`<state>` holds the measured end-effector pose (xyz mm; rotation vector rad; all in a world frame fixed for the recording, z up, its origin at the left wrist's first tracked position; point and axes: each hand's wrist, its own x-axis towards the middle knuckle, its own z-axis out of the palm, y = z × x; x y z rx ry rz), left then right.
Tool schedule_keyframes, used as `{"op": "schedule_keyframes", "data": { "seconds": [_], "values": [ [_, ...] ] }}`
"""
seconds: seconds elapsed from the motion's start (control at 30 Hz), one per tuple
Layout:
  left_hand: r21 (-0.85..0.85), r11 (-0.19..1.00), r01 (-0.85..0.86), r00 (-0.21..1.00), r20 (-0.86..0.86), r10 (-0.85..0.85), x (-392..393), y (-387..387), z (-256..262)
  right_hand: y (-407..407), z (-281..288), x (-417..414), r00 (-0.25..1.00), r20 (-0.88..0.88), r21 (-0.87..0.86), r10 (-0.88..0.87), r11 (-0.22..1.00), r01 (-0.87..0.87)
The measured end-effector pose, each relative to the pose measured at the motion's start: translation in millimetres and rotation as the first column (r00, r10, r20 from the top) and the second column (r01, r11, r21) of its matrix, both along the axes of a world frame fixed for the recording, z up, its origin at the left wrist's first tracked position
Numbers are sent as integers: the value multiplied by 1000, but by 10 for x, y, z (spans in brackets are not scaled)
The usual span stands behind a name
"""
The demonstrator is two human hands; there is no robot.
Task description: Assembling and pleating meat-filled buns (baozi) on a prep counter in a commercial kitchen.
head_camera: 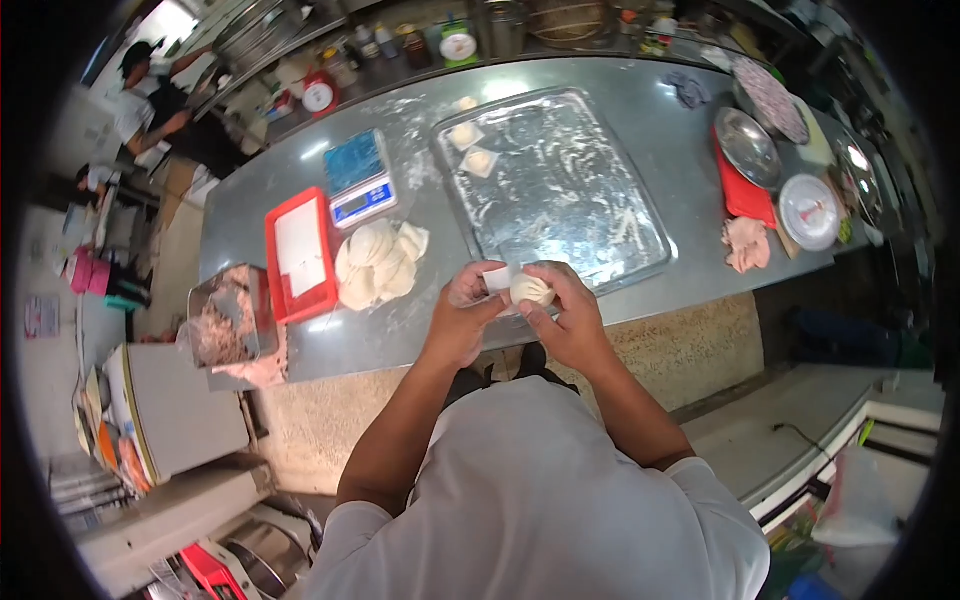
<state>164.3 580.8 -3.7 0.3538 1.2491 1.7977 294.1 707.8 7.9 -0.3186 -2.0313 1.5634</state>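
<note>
Over the near edge of a floured metal tray (559, 187), my right hand (566, 311) grips a round pleated dough bun (532, 291). My left hand (469, 307) pinches a small square of white paper (496, 280) right beside the bun; whether paper and bun touch is hard to tell. Two pale buns (478, 161) sit on paper squares in the tray's far left corner. Left of the tray lies a heap of white dough (379, 264). Beyond it stands a digital kitchen scale (360, 178) with a blue top.
A red tray (275, 300) holds white paper. At the table's left corner stands a metal pan of pinkish filling (225, 319). Metal bowls (746, 146), a lidded container (808, 212) and a pink cloth (747, 245) are at right. Another person (161, 112) stands beyond the far left.
</note>
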Motion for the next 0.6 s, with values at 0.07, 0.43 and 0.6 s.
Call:
{"op": "schedule_keyframes", "data": {
  "seconds": [0.07,0.43,0.6],
  "values": [
    [-30,999,-19,998,54,21,23,-134,-89,-76,-90,-52,1000,16,88,21,996,-22],
    [54,996,-70,985,164,60,-358,-906,-215,-445,-178,-752,966,198,285,169,933,-222],
    [71,993,97,986,129,-105,-699,-838,-267,-454,-179,-898,949,314,177,-9,983,-49]
  ]
}}
